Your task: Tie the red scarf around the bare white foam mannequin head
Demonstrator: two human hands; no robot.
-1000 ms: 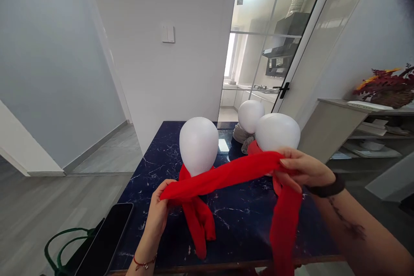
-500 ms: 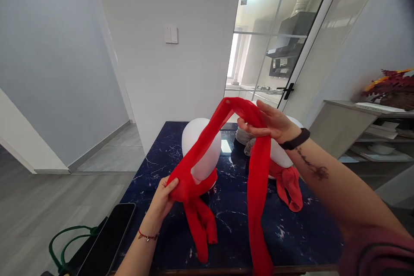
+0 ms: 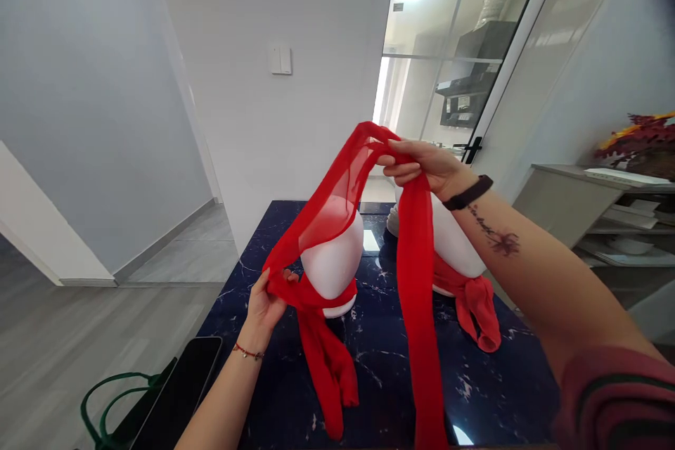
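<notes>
Right now my right hand [image 3: 422, 165] is raised high over the desk [image 3: 390, 365], fingers closed in a pinch on the red scarf [image 3: 337, 204] at its top fold. My left hand [image 3: 266, 302] sits low and to the left, closed on the other end, which is gathered near the base of the left foam head [image 3: 333, 253]. Between my hands the cloth stretches in a slanting band across that head; it is so sheer that the white shows through it. From my right hand a long tail [image 3: 419, 337] hangs straight down past the near edge of the desk.

I judge the scarf very light, soft and a little slippery: it drapes with no stiffness and would slide through a loose grip. Bunching the width and pinching it, as I do now, looks like the surest hold; a hold on a single edge would let it spread and sag. It may also snag easily.

Another red scarf [image 3: 327, 358] is already tied below the left head, its ends lying on the desk. The right foam head [image 3: 453, 242] carries its own red knot [image 3: 477, 306]. A dark phone [image 3: 174, 394] lies at the near left corner.
</notes>
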